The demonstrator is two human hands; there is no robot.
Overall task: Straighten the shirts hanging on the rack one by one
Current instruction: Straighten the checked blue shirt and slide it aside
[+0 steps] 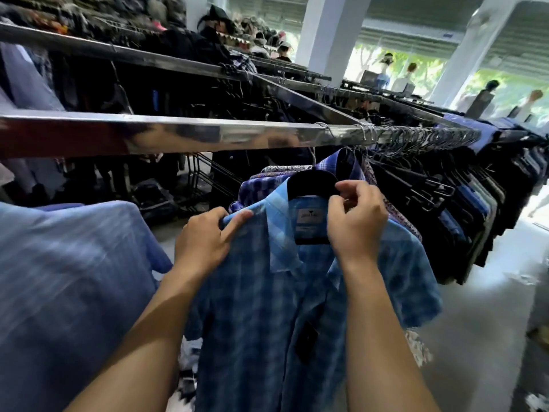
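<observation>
Gripping blue plaid shirt point(267, 307) w/ both hands. L hand point(205, 242) curls over the shirt's shoulder edge, index finger lying along the fabric toward the collar. R hand point(356, 221) pinches the other side of the collar, up at the black hanger point(312, 181), thumb and fingertips closed on cloth. Can't tell if the hanger itself is in the pinch too.

Shirt hangs btwn the two grips, front toward camera, collar open. Neck label point(310, 226) sits just beside the R-hand pinch, on the L-hand side. Dark tag point(306, 340) on shirt front, well below both grips. Hanger hook runs up from btwn the hands to chrome rail point(178, 135) above.

Behind the grips: more patterned blue shirts point(267, 179), touching the held one. Beyond R hand: packed row of dark garments point(445, 197) on same rail. Beyond L hand: pale blue striped shirt point(59, 278), near, not touching the hand.
</observation>
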